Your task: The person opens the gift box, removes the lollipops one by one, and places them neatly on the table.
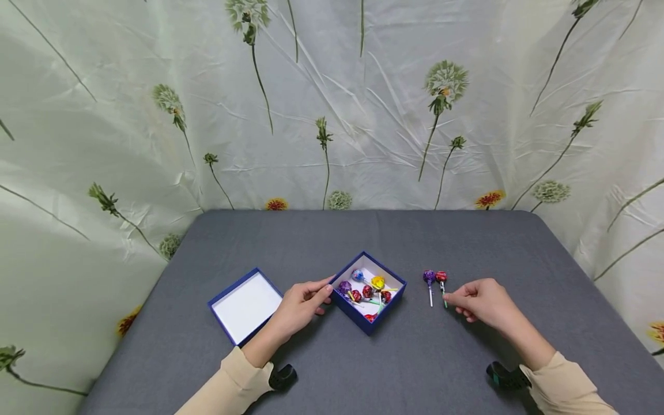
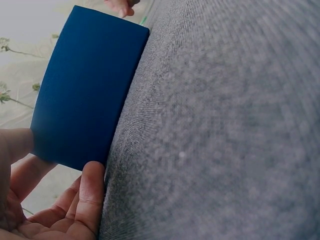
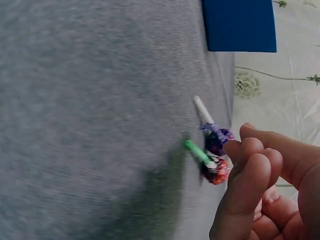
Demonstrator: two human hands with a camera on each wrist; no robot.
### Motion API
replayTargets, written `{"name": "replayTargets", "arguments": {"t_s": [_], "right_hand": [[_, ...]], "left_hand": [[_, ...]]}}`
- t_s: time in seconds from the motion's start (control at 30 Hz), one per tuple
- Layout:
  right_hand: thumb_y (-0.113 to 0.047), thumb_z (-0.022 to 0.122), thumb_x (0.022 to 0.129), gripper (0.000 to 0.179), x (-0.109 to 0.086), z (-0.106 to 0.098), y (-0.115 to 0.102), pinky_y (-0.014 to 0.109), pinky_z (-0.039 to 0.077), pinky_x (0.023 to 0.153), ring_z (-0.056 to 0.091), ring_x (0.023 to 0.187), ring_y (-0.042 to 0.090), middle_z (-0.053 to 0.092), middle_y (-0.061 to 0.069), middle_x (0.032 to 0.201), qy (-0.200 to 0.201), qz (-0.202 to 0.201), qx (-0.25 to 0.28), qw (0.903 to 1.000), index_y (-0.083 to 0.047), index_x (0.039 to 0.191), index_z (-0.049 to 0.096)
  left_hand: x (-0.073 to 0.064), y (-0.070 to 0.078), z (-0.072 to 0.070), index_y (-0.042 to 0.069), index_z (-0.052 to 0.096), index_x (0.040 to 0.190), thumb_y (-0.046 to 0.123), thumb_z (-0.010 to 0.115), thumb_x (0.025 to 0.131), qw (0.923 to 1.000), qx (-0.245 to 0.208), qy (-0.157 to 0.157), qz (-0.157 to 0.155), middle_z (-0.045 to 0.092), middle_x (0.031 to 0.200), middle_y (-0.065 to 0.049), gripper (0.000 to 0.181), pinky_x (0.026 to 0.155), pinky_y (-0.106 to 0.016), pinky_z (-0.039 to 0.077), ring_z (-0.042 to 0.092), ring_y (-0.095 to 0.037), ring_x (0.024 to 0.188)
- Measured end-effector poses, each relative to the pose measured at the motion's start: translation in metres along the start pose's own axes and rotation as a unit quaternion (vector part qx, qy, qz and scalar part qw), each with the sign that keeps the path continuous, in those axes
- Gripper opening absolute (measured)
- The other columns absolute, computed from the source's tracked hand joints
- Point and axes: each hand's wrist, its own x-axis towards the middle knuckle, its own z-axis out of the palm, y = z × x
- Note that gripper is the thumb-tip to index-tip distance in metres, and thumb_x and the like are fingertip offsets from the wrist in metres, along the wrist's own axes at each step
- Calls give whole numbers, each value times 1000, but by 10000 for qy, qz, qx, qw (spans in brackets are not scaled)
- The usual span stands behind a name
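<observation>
A blue box (image 1: pixel 369 327) with a white inside stands on the table and holds several wrapped lollipops (image 1: pixel 377 282). My left hand (image 1: pixel 303 302) grips its left corner; the left wrist view shows the fingers against the blue box wall (image 2: pixel 92 85). To the right of the box lie a purple lollipop (image 1: pixel 429 276) with a white stick and a red lollipop (image 1: pixel 441 276) with a green stick. My right hand (image 1: pixel 485 301) is at the red one's stick, thumb and fingertips close together. In the right wrist view the green stick (image 3: pixel 197 151) shows free of the fingers.
The blue-rimmed lid (image 1: pixel 248 308) lies white side up left of the box, beside my left forearm. A grey cloth covers the table (image 1: pixel 332 380). Behind it hangs a pale curtain (image 1: pixel 389 115) with a dandelion print.
</observation>
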Motion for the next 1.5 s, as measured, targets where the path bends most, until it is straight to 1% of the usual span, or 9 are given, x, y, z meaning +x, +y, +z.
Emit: {"name": "replayTargets", "arguments": {"t_s": [0.17, 0.33, 0.6, 0.83, 1.07, 1.2, 1.3, 1.4, 1.5], "right_hand": [[-37, 74, 91, 34, 2, -5, -9, 28, 54, 55, 59, 56, 9, 62, -3, 62, -60, -173, 37, 9998, -3, 81, 73], [-39, 75, 90, 36, 5, -10, -23, 29, 55, 59, 61, 60, 10, 63, -4, 63, -85, -261, -11, 9996, -3, 86, 74], [-42, 76, 88, 36, 9, -17, -50, 27, 48, 58, 60, 62, 11, 66, -2, 65, -104, -562, -230, 9981, -6, 92, 76], [-42, 77, 87, 32, 15, -16, -76, 28, 46, 55, 59, 60, 13, 68, 0, 67, -159, -798, -408, 9958, -11, 93, 78], [-38, 79, 85, 25, 18, -4, -103, 28, 48, 55, 61, 62, 14, 64, -2, 62, -376, -928, -443, 9940, -14, 90, 79], [-35, 80, 85, 21, 20, 8, -117, 28, 49, 56, 60, 61, 12, 68, 0, 66, -566, -1103, -405, 9915, -14, 88, 78], [-31, 80, 86, 18, 22, 18, -125, 29, 49, 56, 59, 59, 12, 72, 4, 71, -733, -1331, -403, 9876, -14, 86, 78], [-28, 80, 85, 14, 24, 27, -133, 29, 48, 55, 58, 58, 12, 73, 6, 71, -893, -1475, -399, 9842, -15, 82, 77], [-26, 82, 84, 13, 26, 35, -139, 28, 50, 55, 61, 58, 12, 74, 6, 71, -1003, -1571, -420, 9816, -15, 79, 77]], "left_hand": [[-1, 1, 0, 26, 63, 137, 41, 59, 101, 10000, 1, -10, 35, 71, 121, -11, 39, 77, -33, 61, 70, -21, 97], [-1, 2, -1, 27, 63, 137, 41, 59, 101, 10000, 12, 4, 14, 71, 122, -10, 39, 77, -33, 61, 70, -20, 96], [-1, 1, 0, 27, 64, 137, 40, 59, 101, 10000, 26, 8, 53, 72, 118, -11, 39, 75, -31, 60, 70, -19, 94], [-1, 1, -1, 27, 64, 137, 41, 59, 101, 10000, 7, 4, 32, 72, 116, -10, 39, 76, -33, 60, 70, -19, 93], [-1, 2, -1, 26, 64, 136, 40, 60, 100, 10000, -45, 7, 20, 72, 118, -10, 39, 76, -34, 61, 70, -20, 96], [-1, 2, -1, 27, 64, 136, 41, 60, 100, 10000, -39, -1, 17, 72, 117, -10, 39, 76, -33, 61, 71, -19, 95], [-1, 2, -1, 27, 64, 136, 41, 60, 100, 10000, -36, 2, 28, 72, 117, -10, 39, 76, -34, 61, 71, -20, 95], [-1, 2, -1, 26, 64, 136, 40, 60, 100, 10000, -50, -7, 50, 72, 119, -10, 39, 77, -34, 61, 71, -20, 96], [-1, 2, -2, 27, 64, 137, 40, 60, 100, 10000, -40, -17, 44, 72, 119, -10, 39, 77, -34, 61, 71, -20, 96]]}}
